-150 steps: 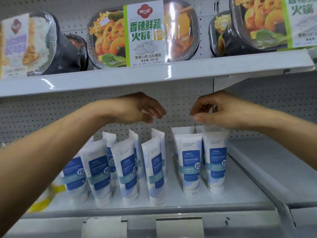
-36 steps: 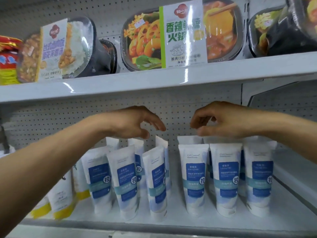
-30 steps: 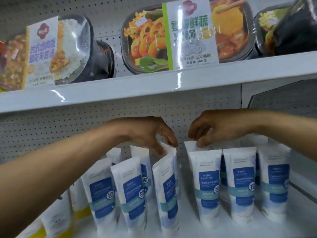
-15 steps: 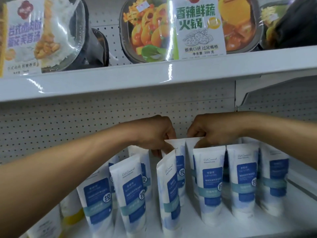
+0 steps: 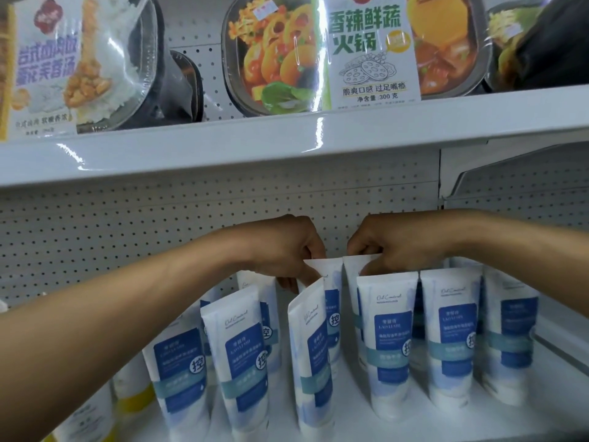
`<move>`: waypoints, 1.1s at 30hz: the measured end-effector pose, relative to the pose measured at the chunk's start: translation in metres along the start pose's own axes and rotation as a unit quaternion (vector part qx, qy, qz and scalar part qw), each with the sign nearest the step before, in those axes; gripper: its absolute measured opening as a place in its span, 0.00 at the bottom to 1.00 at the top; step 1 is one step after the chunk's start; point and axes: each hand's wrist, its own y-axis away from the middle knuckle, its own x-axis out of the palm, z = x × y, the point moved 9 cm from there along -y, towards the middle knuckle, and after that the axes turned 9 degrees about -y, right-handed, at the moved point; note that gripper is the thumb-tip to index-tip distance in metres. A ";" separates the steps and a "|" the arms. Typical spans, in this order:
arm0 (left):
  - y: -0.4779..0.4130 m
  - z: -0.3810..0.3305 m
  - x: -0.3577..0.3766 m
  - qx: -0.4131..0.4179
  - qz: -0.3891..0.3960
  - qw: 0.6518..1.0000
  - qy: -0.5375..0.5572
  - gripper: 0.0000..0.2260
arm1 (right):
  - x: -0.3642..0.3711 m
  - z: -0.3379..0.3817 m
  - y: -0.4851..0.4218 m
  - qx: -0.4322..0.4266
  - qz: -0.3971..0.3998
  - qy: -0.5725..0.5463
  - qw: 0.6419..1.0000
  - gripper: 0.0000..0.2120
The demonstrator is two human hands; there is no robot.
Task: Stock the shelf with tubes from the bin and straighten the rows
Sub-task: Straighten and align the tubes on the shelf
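Your hands now sit lower, centre frame: L hand (image 5: 288, 250) pinches back tube (image 5: 331, 282) at crimp, R hand (image 5: 398, 244) pinches neighbour tube (image 5: 350, 272); pull both upright, level w/ front row (image 5: 387, 330).

— Tubes (image 5: 387, 342)?
— White with blue labels, standing cap-down in rows on the shelf (image 5: 350, 421).
— Straight?
— Upright at right, leaning at left; front middle tube (image 5: 310, 355) turned sideways. Behind it, left rear tube (image 5: 328, 275) and right rear tube (image 5: 352, 269) pinched at the crimps.
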 end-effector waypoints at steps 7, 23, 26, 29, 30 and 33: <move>0.001 0.002 -0.002 -0.009 -0.032 0.999 -0.030 0.08 | 0.001 0.001 0.001 -0.004 0.001 -0.001 1.000 0.03; -0.001 0.001 -0.002 -0.028 -0.012 0.998 -0.055 0.12 | -0.001 0.000 0.002 0.003 0.007 -0.006 1.000 0.04; 0.012 -0.005 -0.020 -0.038 -0.065 0.991 -0.111 0.11 | -0.018 0.004 0.008 -0.018 -0.048 -0.026 0.998 0.05; 0.047 -0.030 -0.051 -0.039 -0.198 0.966 -0.160 0.14 | -0.045 0.021 0.031 -0.077 -0.168 -0.039 0.982 0.07; 0.058 -0.038 -0.052 -0.043 -0.204 0.965 -0.158 0.19 | -0.047 0.028 0.040 -0.091 -0.176 -0.048 0.979 0.10; 0.080 -0.051 -0.031 -0.086 -0.119 0.972 -0.184 0.31 | -0.026 0.035 0.051 -0.061 -0.081 -0.009 0.995 0.19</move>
